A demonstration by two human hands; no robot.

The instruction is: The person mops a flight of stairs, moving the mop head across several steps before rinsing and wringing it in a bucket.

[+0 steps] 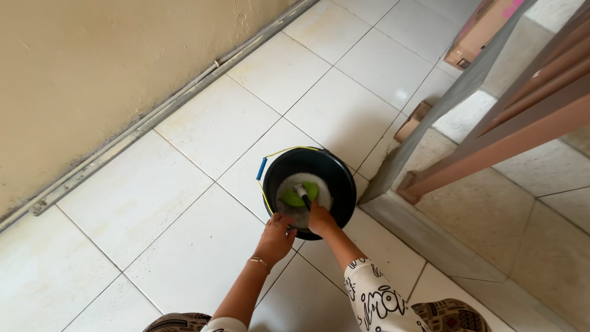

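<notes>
Glossy white tiles bear a round black bucket (pixel 310 187); right hand (pixel 319 219) fingers grip a green brush (pixel 300 195), left hand (pixel 276 237) fingers clasp the rim.

Black bucket (pixel 335 178) on white tiled floor (pixel 184 184)

The bucket (pixel 335 178) at frame centre looks like smooth, slightly glossy black plastic, its thin wire handle (pixel 263 167) carrying a blue plastic grip. Foamy water inside surrounds a green plastic brush (pixel 300 195). The floor tiles (pixel 203 123) are glossy glazed ceramic. The wall (pixel 92 67), upper left, is matt, rough plaster. The cardboard box (pixel 482 27), upper right, looks matt.
</notes>
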